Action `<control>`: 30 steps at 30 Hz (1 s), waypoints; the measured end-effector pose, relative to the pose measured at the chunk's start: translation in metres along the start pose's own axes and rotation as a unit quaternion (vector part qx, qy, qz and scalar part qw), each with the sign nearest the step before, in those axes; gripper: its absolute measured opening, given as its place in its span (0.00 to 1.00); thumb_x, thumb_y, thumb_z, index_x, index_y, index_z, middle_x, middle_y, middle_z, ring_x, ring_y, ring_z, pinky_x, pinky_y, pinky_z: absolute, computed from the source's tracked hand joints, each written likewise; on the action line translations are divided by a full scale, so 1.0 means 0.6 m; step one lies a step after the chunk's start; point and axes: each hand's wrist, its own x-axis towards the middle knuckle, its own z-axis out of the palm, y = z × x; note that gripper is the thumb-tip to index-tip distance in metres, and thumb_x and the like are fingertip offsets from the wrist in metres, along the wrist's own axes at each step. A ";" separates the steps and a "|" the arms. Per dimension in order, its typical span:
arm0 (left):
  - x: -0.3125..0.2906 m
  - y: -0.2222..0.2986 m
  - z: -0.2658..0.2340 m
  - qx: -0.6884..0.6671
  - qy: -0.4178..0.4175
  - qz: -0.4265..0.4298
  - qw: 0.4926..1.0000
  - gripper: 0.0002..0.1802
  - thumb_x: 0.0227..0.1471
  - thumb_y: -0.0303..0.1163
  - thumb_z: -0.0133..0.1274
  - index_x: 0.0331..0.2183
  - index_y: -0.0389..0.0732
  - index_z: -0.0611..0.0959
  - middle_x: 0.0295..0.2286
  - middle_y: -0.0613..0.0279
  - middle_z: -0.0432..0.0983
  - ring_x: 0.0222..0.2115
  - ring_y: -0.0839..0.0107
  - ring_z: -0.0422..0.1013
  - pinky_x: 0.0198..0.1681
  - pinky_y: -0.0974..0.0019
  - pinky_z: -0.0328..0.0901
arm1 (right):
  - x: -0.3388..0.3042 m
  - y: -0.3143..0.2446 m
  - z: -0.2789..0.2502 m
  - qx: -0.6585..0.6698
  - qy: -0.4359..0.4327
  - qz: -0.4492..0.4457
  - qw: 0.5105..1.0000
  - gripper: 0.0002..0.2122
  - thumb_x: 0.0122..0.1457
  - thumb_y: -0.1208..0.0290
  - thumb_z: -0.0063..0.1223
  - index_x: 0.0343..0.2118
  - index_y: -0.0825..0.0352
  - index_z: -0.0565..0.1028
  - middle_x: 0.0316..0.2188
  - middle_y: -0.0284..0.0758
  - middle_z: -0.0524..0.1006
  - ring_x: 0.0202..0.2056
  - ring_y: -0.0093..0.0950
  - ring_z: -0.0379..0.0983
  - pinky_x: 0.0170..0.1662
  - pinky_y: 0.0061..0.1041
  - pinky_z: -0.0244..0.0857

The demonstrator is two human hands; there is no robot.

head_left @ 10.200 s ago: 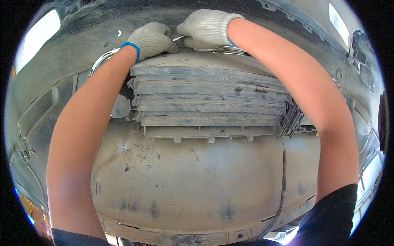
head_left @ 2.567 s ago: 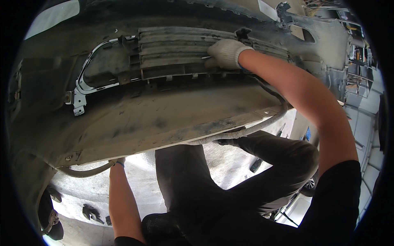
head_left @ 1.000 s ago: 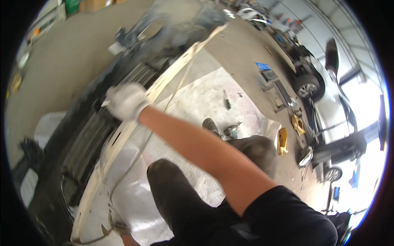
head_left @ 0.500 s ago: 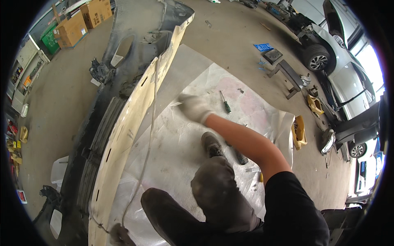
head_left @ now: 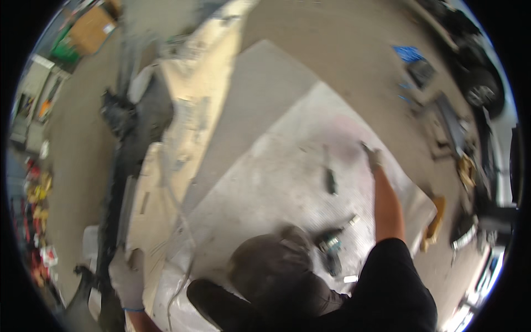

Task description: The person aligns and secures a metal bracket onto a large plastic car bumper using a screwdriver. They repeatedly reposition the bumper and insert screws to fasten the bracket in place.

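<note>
A long car bumper (head_left: 118,191), dark on its outer side, stands along my left, with a yellowish-beige strip (head_left: 149,202) on its near side. My gloved left hand (head_left: 128,279) grips the bumper's lower part, thumb on the near side. My gloved right hand (head_left: 374,157) reaches out over the far right of the pale sheet, its fingertips at a small dark piece (head_left: 364,145). Motion blur hides whether the fingers have closed on it. A screwdriver (head_left: 331,180) with a dark green handle lies left of that hand. Closer to my knee lies a dark and teal power tool (head_left: 330,249).
A silvery protective sheet (head_left: 265,166) covers the floor under me. A thin cable or hose (head_left: 191,252) runs down beside the bumper. Beyond the sheet at right are a metal stand (head_left: 447,124), a yellow container (head_left: 433,224) and a car wheel (head_left: 481,94). Cardboard boxes (head_left: 91,30) stand far left.
My right hand has swung from beside the bumper to the far right of the sheet. My left hand has come up onto the bumper. The view has shifted.
</note>
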 end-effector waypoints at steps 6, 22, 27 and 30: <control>0.011 0.033 -0.005 0.068 -0.043 -0.075 0.994 0.14 0.51 0.36 0.63 0.36 0.36 0.86 0.28 0.43 0.80 0.30 0.45 0.78 0.32 0.51 0.70 | 0.020 -0.024 -0.003 0.130 0.003 0.154 0.979 0.22 0.53 0.49 0.60 0.23 0.70 0.81 0.20 0.41 0.79 0.25 0.33 0.76 0.34 0.39 0.68; 0.027 0.041 -0.026 0.014 -0.074 -0.053 0.996 0.10 0.51 0.37 0.62 0.34 0.42 0.88 0.32 0.55 0.83 0.33 0.53 0.79 0.36 0.55 0.74 | -0.136 -0.074 -0.099 0.097 -0.095 0.044 0.990 0.14 0.60 0.62 0.50 0.38 0.69 0.76 0.27 0.46 0.81 0.30 0.46 0.80 0.35 0.44 0.73; 0.030 0.038 -0.041 -0.061 -0.127 -0.114 0.983 0.14 0.52 0.41 0.61 0.34 0.40 0.87 0.33 0.54 0.82 0.36 0.53 0.79 0.39 0.54 0.73 | -0.144 -0.292 -0.243 0.361 -0.171 -0.024 0.917 0.13 0.67 0.61 0.48 0.32 0.66 0.71 0.19 0.35 0.73 0.13 0.20 0.62 0.16 0.25 0.56; 0.033 0.033 -0.056 -0.096 -0.138 -0.112 0.979 0.16 0.52 0.42 0.59 0.34 0.39 0.87 0.33 0.53 0.82 0.37 0.52 0.78 0.39 0.54 0.72 | -0.154 -0.442 -0.406 0.494 -0.111 -0.104 0.856 0.11 0.70 0.64 0.46 0.35 0.65 0.73 0.19 0.29 0.69 0.13 0.15 0.57 0.14 0.18 0.49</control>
